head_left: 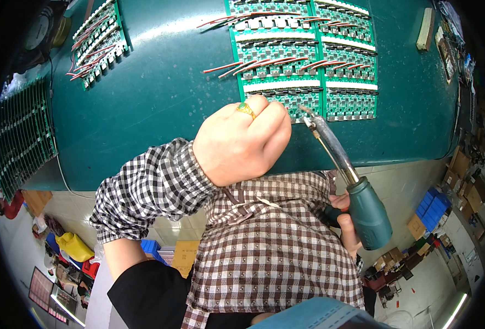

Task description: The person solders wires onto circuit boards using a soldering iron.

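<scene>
My left hand, a ring on one finger, is closed at the near edge of a panel of green circuit boards. Its fingertips point down and away, so whatever they pinch is hidden. In my right hand is a soldering iron with a thick dark green handle and a metal barrel, a thin rod running beside it. The iron's tip is at the near row of the panel, just right of my left hand; whether it touches cannot be made out. Red and black wires lie across the panel's rows.
A smaller wired board panel lies at the far left of the green table. Several boards stand in a rack-like row at the left edge. A pale block sits far right. Boxes and blue bins are beyond the table.
</scene>
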